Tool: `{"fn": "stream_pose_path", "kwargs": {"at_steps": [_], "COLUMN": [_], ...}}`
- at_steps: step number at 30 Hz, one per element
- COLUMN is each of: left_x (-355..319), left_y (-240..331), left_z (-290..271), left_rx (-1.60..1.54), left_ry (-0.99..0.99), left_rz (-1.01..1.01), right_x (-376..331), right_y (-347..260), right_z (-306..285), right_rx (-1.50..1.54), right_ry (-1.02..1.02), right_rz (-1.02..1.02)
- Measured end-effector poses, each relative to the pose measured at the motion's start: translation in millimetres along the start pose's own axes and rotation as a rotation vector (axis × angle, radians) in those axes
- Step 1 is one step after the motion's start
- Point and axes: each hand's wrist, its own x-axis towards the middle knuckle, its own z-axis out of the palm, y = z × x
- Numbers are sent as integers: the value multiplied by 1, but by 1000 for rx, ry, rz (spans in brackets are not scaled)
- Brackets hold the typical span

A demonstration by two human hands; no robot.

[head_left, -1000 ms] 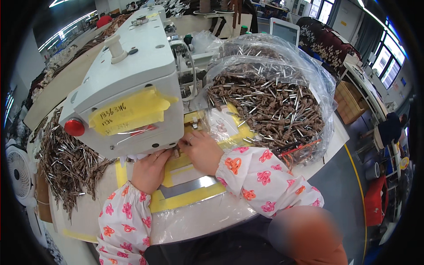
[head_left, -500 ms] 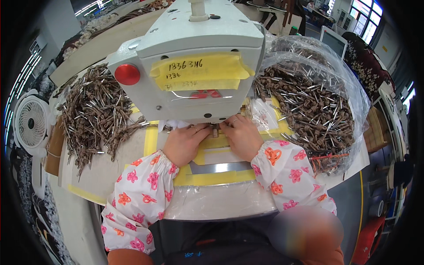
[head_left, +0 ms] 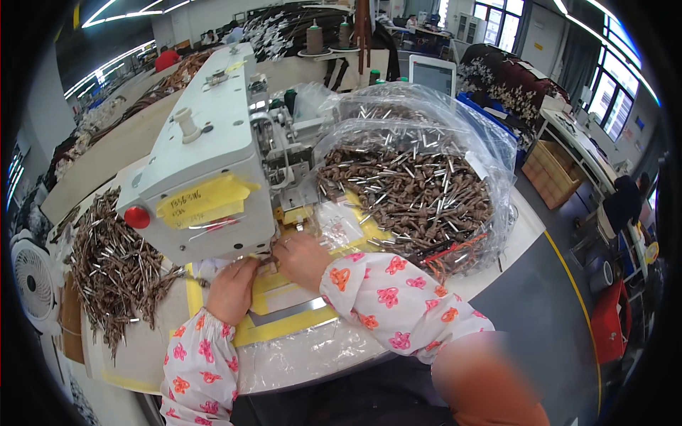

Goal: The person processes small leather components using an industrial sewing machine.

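Head view: both hands meet under the front of the white sewing machine (head_left: 206,163), whose body hides the place where the fingertips work; the left hand (head_left: 233,290) has its fingers drawn together and pointing in beneath the casing, tips covered, so I cannot tell whether they pinch anything; the right hand (head_left: 302,257) lies back up, fingers bent and close together, its grip likewise impossible to make out; a small brown piece (head_left: 272,267) shows in the narrow gap between the two hands, below the casing's lower edge, too small and too covered for its shape to be read.

Clear plastic of the bag (head_left: 497,145) blurs the rear part of the knotted brown cords (head_left: 412,195) inside it; the left-hand fan (head_left: 32,284) fades into the dark fisheye rim; the left sleeve (head_left: 202,373) is cut off by the lower border.

As for edges, yellow tape (head_left: 284,328) frames a metal plate (head_left: 295,310) just in front of the hands; the table (head_left: 320,353) reaches on toward the wearer and ends in a curved front edge; the loose cord pile (head_left: 117,263) bounds the left hand's side, the bag the right; beyond the table's right edge, grey floor (head_left: 533,319) runs to a yellow line (head_left: 586,305).
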Motion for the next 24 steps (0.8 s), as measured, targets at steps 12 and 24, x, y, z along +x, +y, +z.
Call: {"fn": "stream_pose_path", "kwargs": {"at_steps": [12, 24], "left_x": [-16, -20], "left_y": [-38, -39], "left_z": [-46, 3], "left_rx": [168, 188], "left_ry": [-126, -85], "left_rz": [-195, 36], "right_x": [25, 20], "right_y": [-50, -72], "right_z": [-95, -240], "right_rx": [1069, 1538], "right_ry": [-259, -407], "right_rz": [-21, -927]}}
